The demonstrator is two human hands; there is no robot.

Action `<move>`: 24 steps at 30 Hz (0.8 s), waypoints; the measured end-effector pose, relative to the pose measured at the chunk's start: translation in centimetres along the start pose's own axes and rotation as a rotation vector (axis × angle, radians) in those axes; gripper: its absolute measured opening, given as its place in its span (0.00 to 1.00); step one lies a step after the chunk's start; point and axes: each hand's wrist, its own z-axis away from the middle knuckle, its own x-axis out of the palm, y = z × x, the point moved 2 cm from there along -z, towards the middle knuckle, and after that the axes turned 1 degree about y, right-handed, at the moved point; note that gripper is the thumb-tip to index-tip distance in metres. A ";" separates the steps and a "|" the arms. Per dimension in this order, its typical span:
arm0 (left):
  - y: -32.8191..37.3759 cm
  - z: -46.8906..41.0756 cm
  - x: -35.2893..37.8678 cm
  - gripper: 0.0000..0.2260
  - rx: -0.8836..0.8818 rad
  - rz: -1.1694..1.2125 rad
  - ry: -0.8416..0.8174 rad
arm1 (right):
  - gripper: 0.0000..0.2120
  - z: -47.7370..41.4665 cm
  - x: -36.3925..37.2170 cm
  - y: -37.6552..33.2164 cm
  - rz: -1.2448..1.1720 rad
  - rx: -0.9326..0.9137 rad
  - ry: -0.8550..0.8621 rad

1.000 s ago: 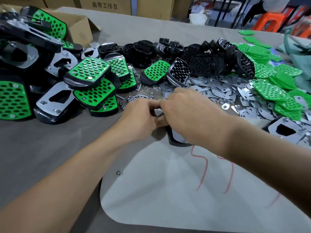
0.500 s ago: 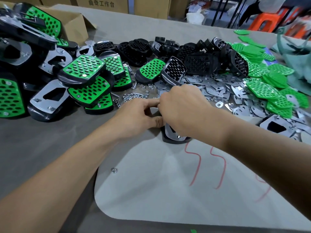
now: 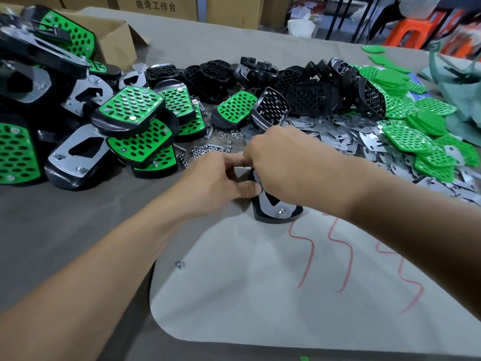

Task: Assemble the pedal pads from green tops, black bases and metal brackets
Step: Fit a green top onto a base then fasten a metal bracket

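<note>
**A:** What is crowding the piece?

**B:** Finished pads (image 3: pixel 130 118) are piling up at nine to ten o'clock of it. Loose nuts (image 3: pixel 210 150) are lying just beyond the left hand. Black bases (image 3: pixel 304 97) are heaping at twelve, loose brackets (image 3: pixel 335 131) are spreading at one to two, and green tops (image 3: pixel 408 138) are stacking at two to three. A cardboard box (image 3: pixel 117 32) is sitting far off at ten o'clock on the tabletop (image 3: pixel 208 43).

**A:** And the piece itself?

**B:** The pedal pad (image 3: pixel 260 214) is lying at the far edge of a pale sheet (image 3: pixel 260 295) scrawled with red lines. Its metal bracket (image 3: pixel 270 204) is facing up, and its long axis is running from eleven o'clock down to five. A fastener (image 3: pixel 281 211) is showing at the near end.

**A:** The hands?

**B:** The left hand (image 3: pixel 218 178) is pinching the pad's nine o'clock edge between thumb and forefinger. The right hand (image 3: pixel 289 157) is arching over the far end with its fingers curling down. Whether they are gripping anything, I cannot tell.

**A:** What is getting lost?

**B:** The right hand is covering the pad's far half. The frame edge is cutting off the finished pile at nine o'clock.
</note>
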 end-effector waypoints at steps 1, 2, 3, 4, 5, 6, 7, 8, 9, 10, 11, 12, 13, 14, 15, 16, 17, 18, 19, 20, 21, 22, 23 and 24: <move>0.0 0.0 0.1 0.11 -0.007 0.010 0.001 | 0.21 -0.1 -0.1 -0.2 0.016 -0.012 -0.005; -0.1 0.0 0.1 0.11 -0.011 0.015 0.000 | 0.21 -0.1 -0.1 -0.3 0.029 -0.021 -0.010; -0.1 0.0 0.1 0.11 -0.008 0.015 -0.002 | 0.22 -0.2 -0.1 -0.4 0.039 -0.024 -0.017; 0.0 0.0 0.1 0.13 0.000 0.011 0.000 | 0.22 -0.2 -0.1 -0.4 0.051 -0.022 -0.032; 0.0 -0.1 0.0 0.15 0.011 0.004 0.006 | 0.22 -0.2 -0.1 -0.5 0.064 -0.017 -0.049; 0.1 -0.1 0.0 0.16 0.020 -0.005 0.012 | 0.22 -0.1 -0.1 -0.6 0.074 -0.006 -0.058; 0.1 0.0 -0.1 0.16 0.027 -0.013 0.017 | 0.22 -0.1 0.0 -0.6 0.085 0.005 -0.060; 0.2 0.0 -0.1 0.16 0.031 -0.018 0.019 | 0.22 -0.1 0.1 -0.6 0.096 0.020 -0.061; 0.2 0.0 -0.1 0.15 0.033 -0.019 0.018 | 0.21 -0.2 0.2 -0.5 0.106 0.037 -0.065; 0.2 0.1 -0.2 0.14 0.033 -0.016 0.016 | 0.21 -0.3 0.2 -0.3 0.108 0.053 -0.064; 0.2 0.2 -0.1 0.13 0.030 -0.013 0.014 | 0.20 -0.4 0.3 0.0 0.089 0.068 -0.057; 0.2 0.2 -0.1 0.12 0.023 -0.013 0.014 | 0.18 -0.6 0.4 0.3 0.048 0.084 -0.051; 0.2 0.1 -0.1 0.13 0.021 -0.018 0.013 | 0.15 -0.7 0.4 0.7 -0.008 0.098 -0.057; 0.2 0.1 -0.1 0.15 0.018 -0.024 0.008 | 0.12 -0.8 0.3 1.1 -0.061 0.107 -0.074; 0.2 0.1 -0.1 0.15 0.015 -0.029 0.005 | 0.10 -0.8 0.3 1.2 -0.092 0.102 -0.089; 0.2 0.1 -0.2 0.15 0.014 -0.033 0.004 | 0.10 -0.7 0.2 1.2 -0.098 0.084 -0.094; 0.2 0.0 -0.2 0.15 0.016 -0.038 0.002 | 0.11 -0.6 0.1 1.0 -0.087 0.062 -0.087; 0.1 0.0 -0.2 0.14 0.016 -0.042 0.002 | 0.13 -0.5 0.0 0.7 -0.063 0.041 -0.075; 0.1 0.0 -0.1 0.12 0.016 -0.038 0.003 | 0.13 -0.3 0.0 0.3 -0.034 0.019 -0.064; 0.1 -0.1 0.0 0.10 0.014 -0.024 0.006 | 0.12 -0.2 0.0 0.0 0.009 -0.006 -0.060; 0.1 0.0 0.1 0.08 0.010 -0.008 0.008 | 0.11 0.0 0.0 -0.3 0.064 -0.039 -0.059; 0.1 0.0 0.2 0.07 0.012 0.001 0.010 | 0.12 0.1 0.0 -0.4 0.111 -0.073 -0.056; 0.2 0.0 0.3 0.07 0.017 -0.001 0.011 | 0.14 0.2 -0.1 -0.7 0.146 -0.102 -0.047; 0.2 0.0 0.3 0.07 0.023 -0.012 0.009 | 0.16 0.2 -0.1 -0.8 0.165 -0.115 -0.042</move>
